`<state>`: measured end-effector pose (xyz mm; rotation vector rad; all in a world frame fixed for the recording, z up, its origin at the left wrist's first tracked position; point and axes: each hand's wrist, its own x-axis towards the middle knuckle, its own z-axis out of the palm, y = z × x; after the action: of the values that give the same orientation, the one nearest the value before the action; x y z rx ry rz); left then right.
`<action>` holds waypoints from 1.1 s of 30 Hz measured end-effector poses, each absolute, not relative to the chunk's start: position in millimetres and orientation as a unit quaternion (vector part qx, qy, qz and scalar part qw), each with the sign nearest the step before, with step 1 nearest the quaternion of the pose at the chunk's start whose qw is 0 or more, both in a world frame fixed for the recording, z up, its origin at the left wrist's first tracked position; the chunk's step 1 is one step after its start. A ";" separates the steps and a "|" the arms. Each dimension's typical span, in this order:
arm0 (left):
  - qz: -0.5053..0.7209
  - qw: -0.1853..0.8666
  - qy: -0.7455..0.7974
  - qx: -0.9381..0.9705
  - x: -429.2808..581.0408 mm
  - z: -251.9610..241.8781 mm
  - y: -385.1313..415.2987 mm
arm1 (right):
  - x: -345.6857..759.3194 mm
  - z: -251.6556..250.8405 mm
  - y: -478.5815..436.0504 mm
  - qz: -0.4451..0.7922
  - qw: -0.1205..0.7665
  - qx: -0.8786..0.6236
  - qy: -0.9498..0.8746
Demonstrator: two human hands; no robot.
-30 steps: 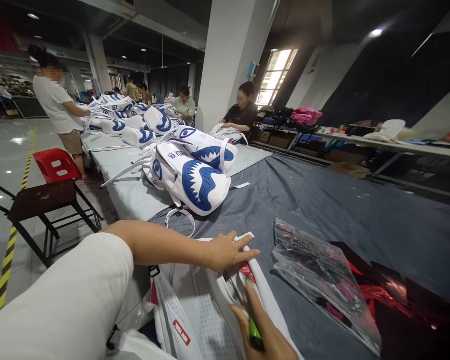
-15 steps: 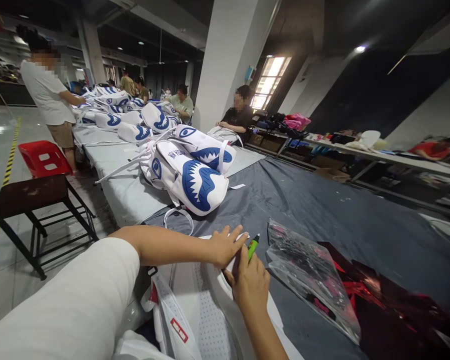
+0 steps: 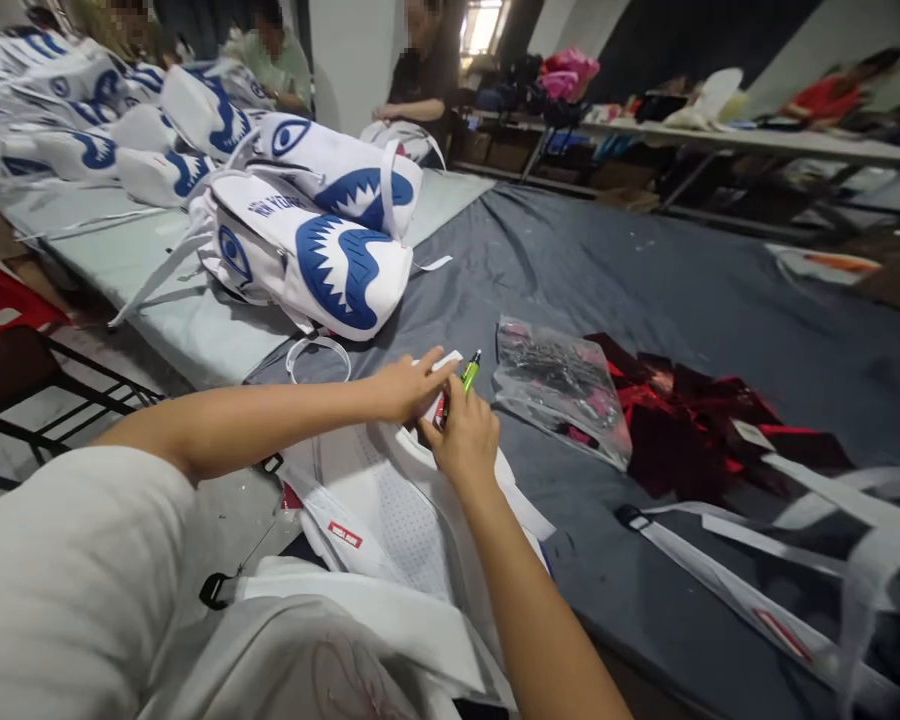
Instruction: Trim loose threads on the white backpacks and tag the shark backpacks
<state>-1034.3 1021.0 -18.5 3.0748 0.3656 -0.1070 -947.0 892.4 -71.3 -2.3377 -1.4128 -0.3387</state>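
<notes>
A white backpack with a dotted mesh back panel and a red label on its strap lies in front of me at the table edge. My left hand grips its upper edge, fingers stretched across the white material, the thumb mostly hidden. Close beside it, my right hand is closed around a slim green pen, its silvery tip pointing up and away. The right fingertips meet the same edge of the bag, where a bit of red shows between the hands.
Finished white backpacks with blue shark mouths lie piled ahead. To the right are a clear plastic bag of small parts, crumpled dark red foil and white straps with a black buckle. Other people sit across the table; a red chair stands left.
My view has tilted down and turned right, bringing the white straps at the right into sight. Both hands stay at the bag's edge; the left fingers look less spread. The pen remains in my right hand.
</notes>
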 end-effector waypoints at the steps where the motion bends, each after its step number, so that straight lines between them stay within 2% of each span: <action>1: -0.033 0.023 0.137 0.990 -1035.8 -17.0 1021.2 | -947.0 -70.9 892.5 -0.114 0.197 -0.836 -0.499; 5: -0.058 0.021 0.254 0.965 -1040.4 -7.4 1013.9 | -947.6 -69.8 892.1 -0.099 0.208 -0.839 -0.493; 10: -0.121 0.079 0.191 0.971 -1034.9 -0.2 1026.2 | -945.5 -69.2 894.6 -0.078 0.212 -0.846 -0.483; 23: -0.115 0.061 0.207 0.970 -1032.0 -5.9 1033.8 | -945.7 -68.7 895.8 -0.096 0.200 -0.834 -0.505; 33: -0.095 0.138 0.194 0.967 -1034.7 -7.7 1038.9 | -940.1 -68.3 893.2 -0.060 0.224 -0.829 -0.509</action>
<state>-1034.7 1038.9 -7.7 2.7958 0.5624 -0.2754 -940.1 893.2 -68.3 -2.2876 -1.4052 -0.1666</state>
